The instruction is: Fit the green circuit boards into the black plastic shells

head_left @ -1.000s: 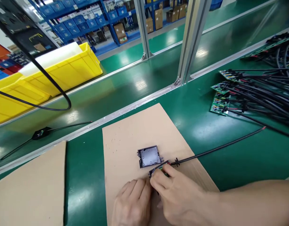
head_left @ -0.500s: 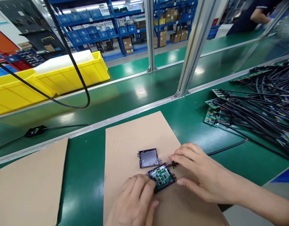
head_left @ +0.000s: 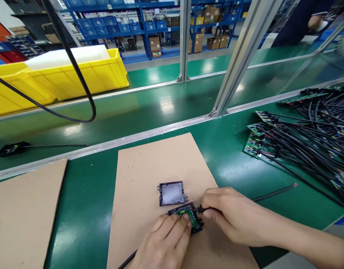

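On a brown cardboard sheet (head_left: 149, 168) lies an empty dark plastic case half (head_left: 172, 193). Just below it sits a second case half with a green circuit board (head_left: 187, 216) inside. My left hand (head_left: 163, 243) presses fingertips on the board's near edge, fingers curled over it. My right hand (head_left: 233, 216) pinches the black cable (head_left: 273, 193) at its strain relief where it meets the board. The cable's red-tipped free end lies to the right on the green mat.
A heap of green boards with black cables (head_left: 306, 138) lies at right. A second cardboard sheet (head_left: 20, 209) is at left. Beyond a metal rail (head_left: 127, 140) runs a conveyor with a small black module (head_left: 11, 148); yellow bins (head_left: 62, 74) stand behind. Another person (head_left: 298, 18) is far right.
One second ago both hands covered the board; then my right hand lifted off and now pinches the cable at the board's edge. My left hand slid onto the board. The view shifted slightly.
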A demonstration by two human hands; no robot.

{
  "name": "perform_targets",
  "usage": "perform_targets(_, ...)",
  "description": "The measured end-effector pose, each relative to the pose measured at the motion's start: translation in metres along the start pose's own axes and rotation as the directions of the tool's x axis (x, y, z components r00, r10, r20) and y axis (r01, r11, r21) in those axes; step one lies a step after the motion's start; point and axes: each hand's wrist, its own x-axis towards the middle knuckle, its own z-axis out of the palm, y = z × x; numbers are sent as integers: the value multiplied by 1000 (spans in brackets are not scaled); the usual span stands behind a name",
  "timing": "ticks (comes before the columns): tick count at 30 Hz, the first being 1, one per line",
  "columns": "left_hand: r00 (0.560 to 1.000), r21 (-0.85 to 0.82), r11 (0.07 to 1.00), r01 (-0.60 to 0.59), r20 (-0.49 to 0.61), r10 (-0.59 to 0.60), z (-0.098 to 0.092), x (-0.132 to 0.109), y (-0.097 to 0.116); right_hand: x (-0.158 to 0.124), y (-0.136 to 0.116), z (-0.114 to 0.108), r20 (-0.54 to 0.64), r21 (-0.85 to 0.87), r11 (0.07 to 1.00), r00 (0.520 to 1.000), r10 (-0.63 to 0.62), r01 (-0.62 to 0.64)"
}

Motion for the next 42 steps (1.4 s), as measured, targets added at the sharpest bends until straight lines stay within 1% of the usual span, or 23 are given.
perform_targets(2, 1000, -15, 1000, 19, -3, -19, 3, -1, 1, 6, -1, 9, -42, -34, 989, 988, -146, 144)
perform_targets(4, 1000, -23, 999, 28, -1, -28, 8, -4, 2, 10, 3, 17, -68, -124, 940, 942, -328, 319)
perform_targets(5, 1000, -24, 999, 31, 2, -31, 12, -7, 2, 11, 6, 21, -68, -171, 911, 918, -390, 375)
perform_targets(6, 999, -24, 999, 34, 6, -34, 15, -9, 2, 11, 10, 23, -66, -209, 891, 903, -424, 403)
perform_targets(7, 999, -26, 999, 36, 16, -36, 18, -11, 2, 11, 14, 23, -62, -233, 881, 898, -436, 412)
perform_targets(9, 998, -28, 999, 41, 42, -40, 21, -14, 3, 9, 18, 22, -35, -249, 879, 903, -428, 406)
perform_targets(11, 998, -29, 998, 49, 46, -47, 20, -15, 3, 8, 19, 19, -2, -264, 878, 910, -415, 400)
perform_targets(15, 998, -24, 998, 59, 24, -58, 10, -10, 3, 12, 9, 15, 75, -358, 843, 912, -403, 402)
perform_targets(18, 994, -2, 994, 107, 38, -107, 2, -7, 4, 16, 0, 15, 110, -440, 803, 912, -395, 401)
perform_targets(20, 987, 26, 990, 138, 77, -140, 1, -7, 4, 17, -2, 16, 101, -488, 777, 910, -402, 397)
perform_targets(22, 985, 28, 991, 129, 109, -132, 4, -9, 3, 17, 1, 17, 95, -501, 770, 910, -405, 395)
perform_targets(24, 987, 16, 995, 99, 127, -101, 9, -12, 2, 15, 7, 18, 89, -463, 790, 908, -409, 401)
perform_targets(26, 988, 19, 997, 76, 137, -78, 15, -17, 2, 13, 15, 21, 58, -419, 814, 906, -418, 402)
perform_targets(28, 992, 22, 998, 63, 111, -66, 20, -20, 2, 13, 22, 23, 1, -398, 821, 895, -445, 409)
perform_targets(30, 996, 15, 998, 56, 67, -57, 21, -22, 3, 13, 27, 24, -38, -404, 810, 877, -479, 425)
perform_targets(32, 998, 26, 998, 54, 11, -54, 19, -20, 3, 14, 28, 23, -46, -421, 789, 858, -512, 448)
perform_targets(35, 998, 51, 997, 54, -23, -52, 10, -12, 0, 15, 27, 23, -32, -457, 751, 835, -549, 476)
perform_targets(40, 997, 36, 999, 10, 80, -13, -5, -4, -5, 14, 29, 28, -25, -527, 707, 823, -568, 472)
perform_targets(42, 996, 52, 999, 13, 89, -18, -7, -3, -5, 13, 29, 31, -52, -531, 714, 823, -565, 456)
